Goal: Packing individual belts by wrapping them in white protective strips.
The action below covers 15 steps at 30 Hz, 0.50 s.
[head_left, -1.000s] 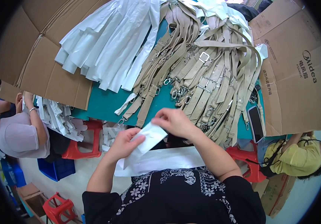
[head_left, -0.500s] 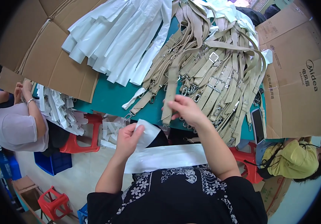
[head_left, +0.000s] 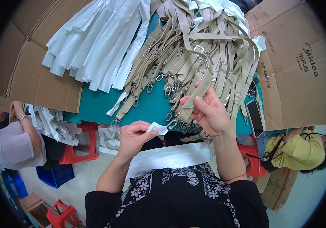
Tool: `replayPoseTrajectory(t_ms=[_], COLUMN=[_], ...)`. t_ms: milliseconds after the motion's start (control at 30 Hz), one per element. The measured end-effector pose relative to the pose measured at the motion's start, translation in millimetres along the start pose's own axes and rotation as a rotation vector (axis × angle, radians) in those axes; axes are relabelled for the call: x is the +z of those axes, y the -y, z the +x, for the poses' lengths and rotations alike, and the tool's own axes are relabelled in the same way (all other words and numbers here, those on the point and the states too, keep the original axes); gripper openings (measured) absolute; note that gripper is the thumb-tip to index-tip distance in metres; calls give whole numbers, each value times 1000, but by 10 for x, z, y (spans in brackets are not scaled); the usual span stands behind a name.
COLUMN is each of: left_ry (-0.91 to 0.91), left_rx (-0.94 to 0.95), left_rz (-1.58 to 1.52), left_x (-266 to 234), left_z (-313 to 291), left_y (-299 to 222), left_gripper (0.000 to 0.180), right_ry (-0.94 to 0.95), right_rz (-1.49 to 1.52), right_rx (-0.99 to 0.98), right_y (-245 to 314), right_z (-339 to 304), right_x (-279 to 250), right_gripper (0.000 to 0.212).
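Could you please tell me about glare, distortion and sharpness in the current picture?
Head view: glare shows on the white sheet low in the middle; head view: the right carton looks warped toward the dark rim; head view: the strap in the right hand looks fairly sharp.

The view came from the left of two fisheye cameras worn side by side on the person's head, and it looked steeply down and forward. It was upright: the wearer's black shirt (head_left: 185, 201) filled the bottom centre, close to the lens, and the left hand (head_left: 134, 137) and right hand (head_left: 213, 114) were near the middle of the frame. Farther off, the green tabletop (head_left: 98, 103) stretched toward the top edge. The wide lens took in a co-worker (head_left: 16, 142) at the left and another co-worker (head_left: 300, 154) at the right, the latter tipped sideways, while a dark round border swallowed the corners.
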<state>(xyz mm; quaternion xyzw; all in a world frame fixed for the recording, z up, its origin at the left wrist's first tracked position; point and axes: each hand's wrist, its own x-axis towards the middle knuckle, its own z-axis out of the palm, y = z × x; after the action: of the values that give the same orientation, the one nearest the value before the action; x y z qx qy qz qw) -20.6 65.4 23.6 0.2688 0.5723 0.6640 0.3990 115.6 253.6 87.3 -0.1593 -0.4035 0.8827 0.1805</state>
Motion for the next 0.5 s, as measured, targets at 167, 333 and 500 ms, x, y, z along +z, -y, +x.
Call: replayPoseTrajectory(t_ms=[167, 333, 500], left_ry=[-35, -39, -40], left_rx=[-11, -67, -67], left_rz=[21, 9, 96], left_x=[74, 118, 100], left_z=[-14, -36, -42], left_y=[-5, -14, 43], left_gripper=[9, 16, 26], right_ry=[-69, -44, -60], right_rz=[-142, -276, -209], right_rx=[-11, 11, 106], right_y=[-122, -285, -481], right_z=[49, 78, 114], right_x=[48, 84, 117], right_gripper=[37, 34, 31])
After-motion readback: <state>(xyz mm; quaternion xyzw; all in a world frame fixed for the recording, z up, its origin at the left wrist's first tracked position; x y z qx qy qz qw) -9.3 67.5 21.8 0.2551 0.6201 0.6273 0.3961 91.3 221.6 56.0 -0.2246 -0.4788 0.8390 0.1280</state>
